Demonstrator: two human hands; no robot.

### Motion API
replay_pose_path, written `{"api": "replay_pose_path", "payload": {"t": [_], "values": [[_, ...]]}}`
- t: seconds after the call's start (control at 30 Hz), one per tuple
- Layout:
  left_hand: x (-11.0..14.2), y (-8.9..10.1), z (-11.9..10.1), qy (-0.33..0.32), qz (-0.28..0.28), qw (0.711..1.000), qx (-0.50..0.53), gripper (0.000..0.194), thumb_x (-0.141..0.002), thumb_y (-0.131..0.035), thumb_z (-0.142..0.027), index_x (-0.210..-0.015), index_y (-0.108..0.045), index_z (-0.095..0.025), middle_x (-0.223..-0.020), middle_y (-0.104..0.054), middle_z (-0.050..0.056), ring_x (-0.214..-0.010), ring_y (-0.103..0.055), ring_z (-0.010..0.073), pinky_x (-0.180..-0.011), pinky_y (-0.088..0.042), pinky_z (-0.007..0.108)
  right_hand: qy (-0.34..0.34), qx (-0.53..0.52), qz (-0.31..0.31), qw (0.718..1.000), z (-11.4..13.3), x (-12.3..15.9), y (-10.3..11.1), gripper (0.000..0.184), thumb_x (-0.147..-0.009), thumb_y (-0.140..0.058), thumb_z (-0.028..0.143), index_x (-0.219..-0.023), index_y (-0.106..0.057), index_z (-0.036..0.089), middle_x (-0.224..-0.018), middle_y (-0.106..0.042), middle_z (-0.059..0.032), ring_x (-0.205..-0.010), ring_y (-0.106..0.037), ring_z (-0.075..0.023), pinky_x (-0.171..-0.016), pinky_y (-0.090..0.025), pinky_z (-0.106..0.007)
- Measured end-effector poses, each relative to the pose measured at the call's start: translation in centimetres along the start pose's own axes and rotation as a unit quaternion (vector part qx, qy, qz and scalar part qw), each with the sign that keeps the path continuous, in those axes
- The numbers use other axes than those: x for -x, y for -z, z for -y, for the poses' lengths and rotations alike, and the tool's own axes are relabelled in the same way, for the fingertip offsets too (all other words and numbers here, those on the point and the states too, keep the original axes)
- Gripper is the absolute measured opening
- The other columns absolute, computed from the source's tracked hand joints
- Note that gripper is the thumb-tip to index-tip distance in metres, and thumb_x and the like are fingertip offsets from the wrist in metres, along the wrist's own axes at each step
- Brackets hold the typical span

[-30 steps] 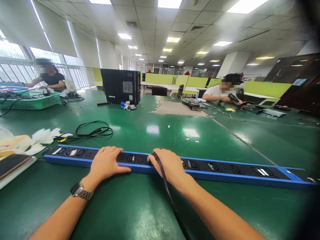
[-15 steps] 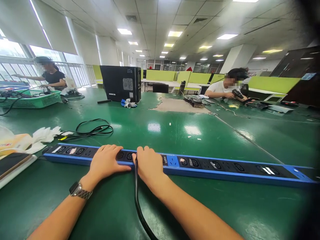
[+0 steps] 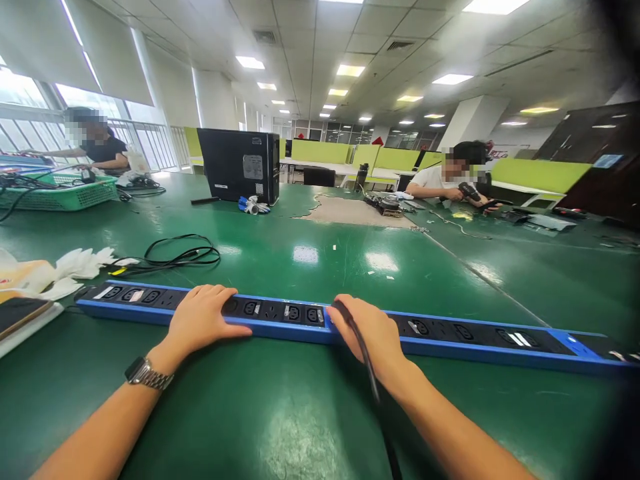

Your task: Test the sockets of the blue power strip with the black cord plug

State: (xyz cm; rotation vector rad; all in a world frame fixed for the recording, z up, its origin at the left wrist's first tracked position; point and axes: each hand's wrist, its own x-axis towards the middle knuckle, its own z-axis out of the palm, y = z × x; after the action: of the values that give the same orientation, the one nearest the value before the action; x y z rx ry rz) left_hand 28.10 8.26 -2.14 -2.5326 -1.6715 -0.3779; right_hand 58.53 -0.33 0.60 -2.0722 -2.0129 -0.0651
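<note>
Black cable trails on near side of power strip, end gripped in our right hand; tip hidden, so we cannot tell if seated. Strip lies crosswise on green table. Our left hand stays clamped across strip. In last half second, right hand has shifted rightward along strip, baring sockets between hands; it now covers others. Beyond strip: coiled lead, then computer tower.

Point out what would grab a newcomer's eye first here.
Probably the long blue-and-black power strip, stretched across the green tabletop, with the left hand clasping it and the right hand holding a black cable over its middle. Beyond it, a black computer tower stands left of a ragged tan patch.
</note>
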Motion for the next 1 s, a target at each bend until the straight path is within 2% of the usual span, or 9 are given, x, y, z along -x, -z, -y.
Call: {"api": "replay_pose_path", "payload": {"t": [0.1,0.2,0.33,0.43,0.5,0.6,0.7,0.83,1.0], "values": [[0.0,0.0,0.0,-0.007,-0.009,1.000,-0.002,0.083,-0.061,-0.061,-0.081,-0.117,-0.062,-0.021,-0.111,-0.068,0.009,-0.107,-0.058,0.0327,-0.098,-0.039,0.045,0.001,0.059,0.025,0.998,1.0,-0.4,-0.2,0.026,-0.097,-0.042,0.040,-0.100,-0.061,0.023,-0.085,-0.069,-0.0065,-0.071,-0.067,-0.0204,-0.057,-0.039,-0.026],[0.0,0.0,-0.1,-0.012,-0.014,1.000,-0.004,0.081,-0.061,-0.060,-0.081,-0.116,-0.063,-0.022,-0.110,-0.068,0.009,-0.106,-0.059,0.0329,-0.098,-0.039,0.045,0.040,-0.065,0.007,0.997,0.1,-0.3,-1.0,0.027,-0.096,-0.044,0.043,-0.099,-0.063,0.024,-0.082,-0.070,-0.0032,-0.073,-0.067,-0.0184,-0.061,-0.043,-0.025],[0.1,-0.1,-0.4,-0.018,-0.011,1.000,0.002,0.081,-0.060,-0.060,-0.081,-0.115,-0.064,-0.022,-0.107,-0.069,0.009,-0.105,-0.059,0.0334,-0.097,-0.039,0.045,0.030,-0.194,-0.166,0.966,-1.3,0.5,-2.2,0.035,-0.097,-0.040,0.044,-0.108,-0.065,0.023,-0.097,-0.073,-0.0058,-0.087,-0.069,-0.0185,-0.078,-0.049,-0.028],[0.1,-0.1,-0.6,-0.015,-0.013,1.000,0.004,0.081,-0.059,-0.060,-0.081,-0.115,-0.064,-0.023,-0.109,-0.069,0.009,-0.106,-0.059,0.0335,-0.098,-0.038,0.045,0.031,-0.188,-0.254,0.948,-3.0,0.9,-0.5,0.036,-0.095,-0.043,0.046,-0.108,-0.068,0.023,-0.098,-0.074,-0.0064,-0.086,-0.069,-0.0198,-0.081,-0.051,-0.030],[0.1,-0.1,-0.7,-0.009,-0.011,1.000,0.001,0.081,-0.059,-0.060,-0.081,-0.114,-0.064,-0.023,-0.109,-0.069,0.009,-0.106,-0.059,0.0335,-0.098,-0.038,0.045,-0.015,-0.180,-0.292,0.939,-5.3,1.2,1.3,0.038,-0.092,-0.047,0.050,-0.109,-0.068,0.023,-0.096,-0.074,-0.0057,-0.083,-0.070,-0.0205,-0.077,-0.052,-0.030],[0.0,0.0,-0.7,-0.006,0.001,1.000,0.000,0.080,-0.059,-0.060,-0.081,-0.114,-0.065,-0.023,-0.107,-0.069,0.009,-0.104,-0.059,0.0335,-0.097,-0.038,0.045,-0.056,-0.117,-0.210,0.969,-9.8,2.4,2.5,0.037,-0.088,-0.051,0.054,-0.106,-0.070,0.027,-0.087,-0.075,-0.0022,-0.073,-0.070,-0.0201,-0.062,-0.052,-0.028],[0.0,0.0,-0.6,-0.009,0.006,1.000,-0.005,0.082,-0.059,-0.060,-0.081,-0.115,-0.065,-0.021,-0.108,-0.069,0.009,-0.104,-0.059,0.0342,-0.096,-0.039,0.046,-0.040,-0.087,-0.153,0.984,-12.7,3.6,1.3,0.038,-0.089,-0.049,0.054,-0.106,-0.069,0.027,-0.091,-0.076,-0.0017,-0.073,-0.071,-0.0196,-0.064,-0.053,-0.028],[0.0,0.0,-0.6,-0.008,-0.001,1.000,-0.013,0.084,-0.060,-0.060,-0.081,-0.116,-0.064,-0.019,-0.108,-0.069,0.010,-0.104,-0.059,0.0349,-0.096,-0.040,0.046,-0.002,-0.052,-0.169,0.984,-12.7,3.9,-0.5,0.038,-0.093,-0.043,0.050,-0.111,-0.066,0.025,-0.103,-0.074,-0.0040,-0.087,-0.071,-0.0215,-0.074,-0.053,-0.031],[0.1,-0.1,-0.6,-0.017,-0.007,1.000,-0.008,0.079,-0.061,-0.060,-0.080,-0.115,-0.065,-0.022,-0.110,-0.069,0.010,-0.105,-0.059,0.0335,-0.097,-0.039,0.046,-0.009,0.081,-0.167,0.983,-11.6,4.3,-0.2,0.038,-0.095,-0.039,0.048,-0.117,-0.063,0.027,-0.093,-0.074,-0.0036,-0.068,-0.069,-0.0206,-0.051,-0.046,-0.028]]}}
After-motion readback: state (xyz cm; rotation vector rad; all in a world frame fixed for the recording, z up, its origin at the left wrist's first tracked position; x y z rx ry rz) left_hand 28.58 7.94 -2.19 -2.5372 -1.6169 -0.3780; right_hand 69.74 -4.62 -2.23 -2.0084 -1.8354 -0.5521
